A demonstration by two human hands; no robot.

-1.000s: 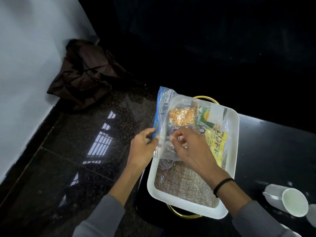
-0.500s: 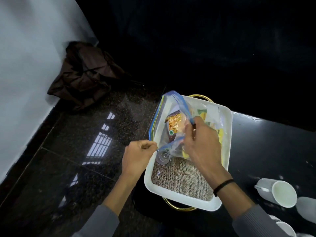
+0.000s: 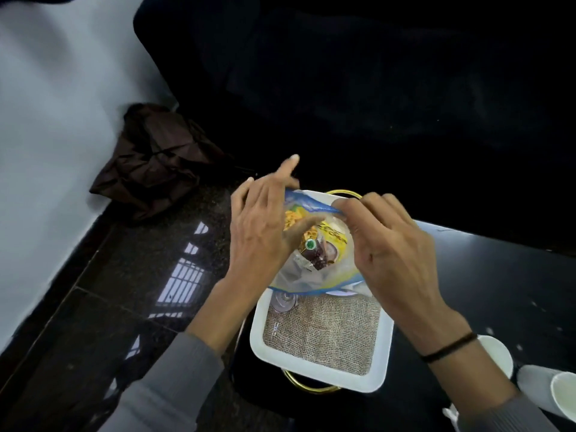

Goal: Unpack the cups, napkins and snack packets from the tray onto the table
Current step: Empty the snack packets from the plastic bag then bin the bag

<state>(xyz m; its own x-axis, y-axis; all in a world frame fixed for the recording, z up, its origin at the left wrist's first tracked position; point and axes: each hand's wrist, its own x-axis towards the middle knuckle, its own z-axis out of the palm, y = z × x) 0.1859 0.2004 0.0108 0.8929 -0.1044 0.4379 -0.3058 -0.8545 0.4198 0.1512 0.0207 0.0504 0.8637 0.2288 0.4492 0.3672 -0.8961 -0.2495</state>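
A clear zip bag (image 3: 311,277) holding snack packets (image 3: 325,241) hangs over the far end of the white tray (image 3: 258,325). The curled fingers of the left hand (image 3: 258,235) and the right hand (image 3: 392,257) pinch its blue rim. Burlap (image 3: 321,335) lines the tray, and white cups (image 3: 497,353) sit on the counter (image 3: 498,275).
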